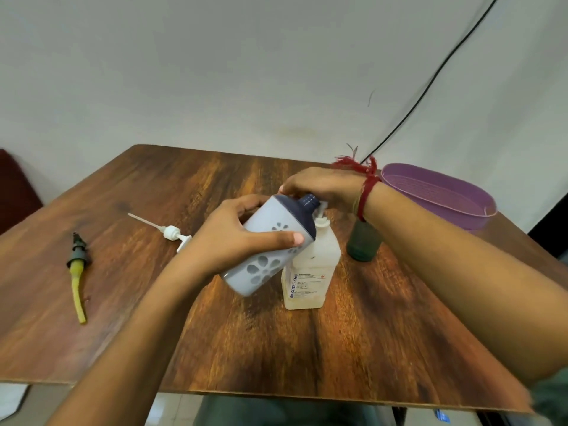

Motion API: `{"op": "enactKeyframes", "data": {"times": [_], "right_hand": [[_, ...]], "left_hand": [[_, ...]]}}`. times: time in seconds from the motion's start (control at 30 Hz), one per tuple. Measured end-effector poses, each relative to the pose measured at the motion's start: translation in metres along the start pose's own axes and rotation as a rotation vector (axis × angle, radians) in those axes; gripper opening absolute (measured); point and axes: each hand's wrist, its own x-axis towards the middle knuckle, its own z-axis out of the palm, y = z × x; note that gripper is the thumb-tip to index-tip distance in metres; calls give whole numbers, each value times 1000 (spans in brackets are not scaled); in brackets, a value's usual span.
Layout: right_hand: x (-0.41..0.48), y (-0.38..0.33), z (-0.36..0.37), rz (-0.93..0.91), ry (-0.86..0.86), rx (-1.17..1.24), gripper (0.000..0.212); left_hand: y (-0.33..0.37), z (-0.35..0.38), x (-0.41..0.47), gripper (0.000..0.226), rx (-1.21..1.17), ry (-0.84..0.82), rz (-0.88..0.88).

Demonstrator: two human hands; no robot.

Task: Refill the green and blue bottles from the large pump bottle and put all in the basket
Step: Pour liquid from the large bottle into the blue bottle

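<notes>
My left hand [242, 233] grips the blue bottle [270, 250], a pale body with grey flower marks and a dark blue shoulder, tilted so its open neck points at the pump of the large pump bottle [310, 272]. That clear bottle stands upright mid-table with a white pump on top. My right hand [319, 187] rests over the pump head, fingers curled down on it; the spout sits at the blue bottle's neck. The dark green bottle [364, 242] stands just behind, partly hidden by my right wrist. The purple basket [442, 195] sits at the table's back right.
On the wooden table [215, 333], a loose white pump with its tube [167, 230] lies left of the bottles. Farther left lies a dark pump head with a yellow tube [78, 272]. A black cable [430, 78] runs down the wall behind the basket.
</notes>
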Motion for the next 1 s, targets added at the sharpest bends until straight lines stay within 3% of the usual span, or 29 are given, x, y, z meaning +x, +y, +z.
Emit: {"op": "enactKeyframes", "data": {"times": [0.13,0.33,0.47,0.63,0.87,1.0], "right_hand": [[-5,14,6,-1,-9,183,28],[0,3,1,5,1,68,24],[1,10,6,41,59,183,23],[-5,5,4,49,44,91,19],[-8,7,9,60,49,279,20],[-11,1,5,73,53,158,17]], "left_hand": [[1,4,-1,57,-11,-41,-12],[5,-3,-3,63,-18,-22,-13],[4,-1,1,66,18,-25,-11],[7,-5,1,67,22,-61,-22],[8,-5,-1,65,9,-86,-47],[7,-2,-3,65,-28,-68,-54]]}}
